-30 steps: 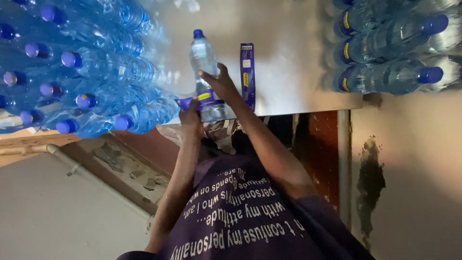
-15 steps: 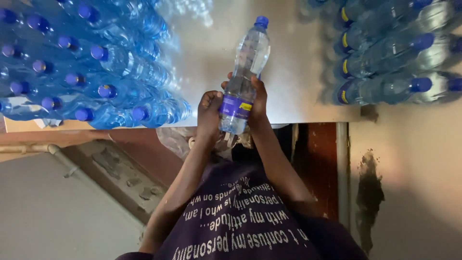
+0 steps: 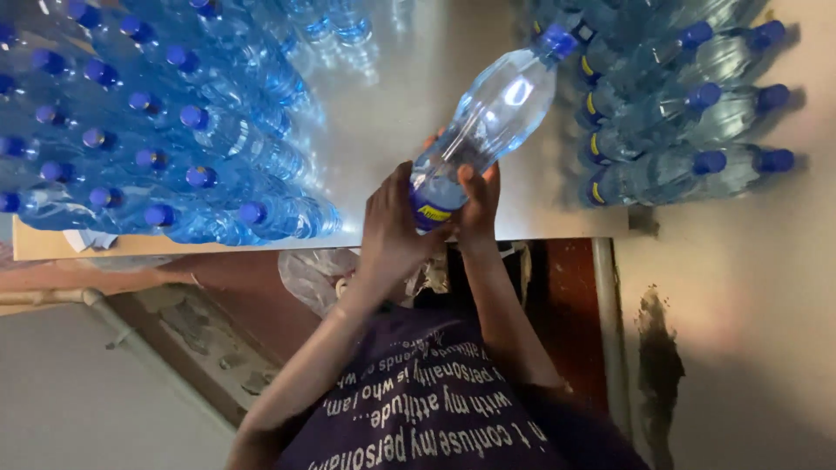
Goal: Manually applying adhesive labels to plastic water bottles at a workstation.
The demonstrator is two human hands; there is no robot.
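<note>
I hold a clear plastic water bottle (image 3: 495, 109) with a blue cap in both hands above the near edge of a white table (image 3: 392, 96). It tilts with the cap toward the upper right. My left hand (image 3: 392, 224) wraps the lower part over the purple and yellow label (image 3: 429, 211). My right hand (image 3: 479, 193) grips the same end from the other side. My purple printed shirt (image 3: 427, 400) fills the bottom of the view.
A dense group of blue-capped bottles (image 3: 157, 130) covers the table's left side. Another group of labelled bottles (image 3: 679, 104) stands on the right. A metal table leg (image 3: 607, 331) and a crumpled plastic bag (image 3: 309, 265) lie below the table edge.
The bottle has come up off the table and tipped toward the right. My left hand has moved from beside the label to over it. A blue box seen earlier is out of view.
</note>
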